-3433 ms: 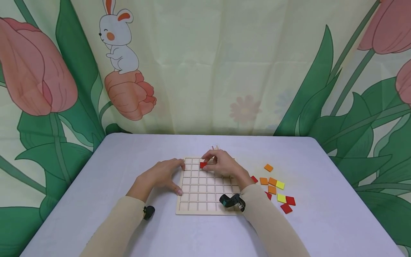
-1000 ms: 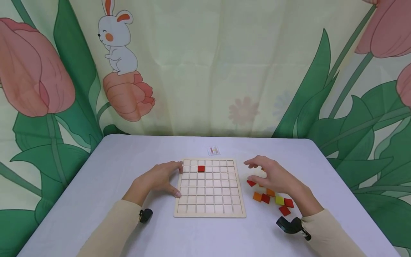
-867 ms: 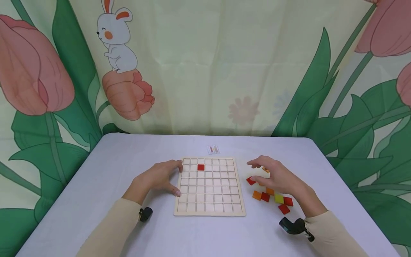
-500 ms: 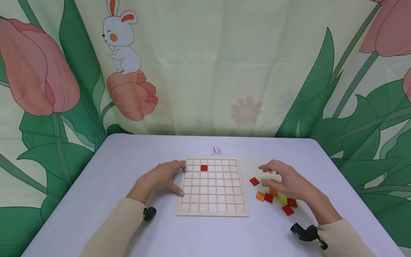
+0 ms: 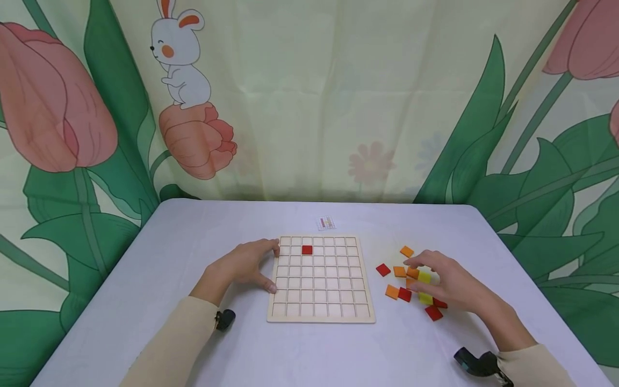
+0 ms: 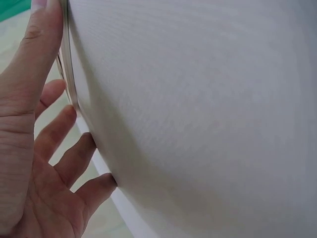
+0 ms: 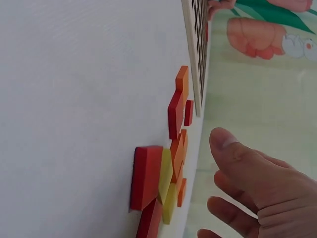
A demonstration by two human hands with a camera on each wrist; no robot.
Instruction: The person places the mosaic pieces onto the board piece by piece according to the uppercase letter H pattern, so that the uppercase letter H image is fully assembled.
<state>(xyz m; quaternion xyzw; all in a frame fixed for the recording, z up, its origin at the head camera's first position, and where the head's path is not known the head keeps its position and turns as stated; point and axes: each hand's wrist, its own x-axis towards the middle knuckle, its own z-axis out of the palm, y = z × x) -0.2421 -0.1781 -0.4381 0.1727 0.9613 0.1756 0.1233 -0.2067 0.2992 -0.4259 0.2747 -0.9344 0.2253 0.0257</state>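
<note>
A pale wooden grid board (image 5: 320, 295) lies on the table, with one red square tile (image 5: 307, 250) in a cell of its second row. My left hand (image 5: 242, 267) rests at the board's left edge, thumb and fingers spread along it. In the left wrist view the thumb (image 6: 37, 54) lies against the board's side and fingertips touch the table. My right hand (image 5: 447, 279) hovers over loose tiles right of the board, fingers apart and holding nothing. Below it are yellow tiles (image 5: 425, 299), orange tiles (image 5: 399, 272) and red tiles (image 5: 433, 313), some partly hidden by the hand.
A small printed card (image 5: 325, 222) with a coloured pattern lies behind the board. The white-covered table (image 5: 232, 220) ends at a patterned curtain (image 5: 290, 134). A loose red tile (image 5: 383, 270) lies nearest the board's right edge.
Earlier my right hand pinched the red tile over the board. It let go, leaving the tile in the cell, and moved right over the loose tiles. The left hand stays at the board's edge.
</note>
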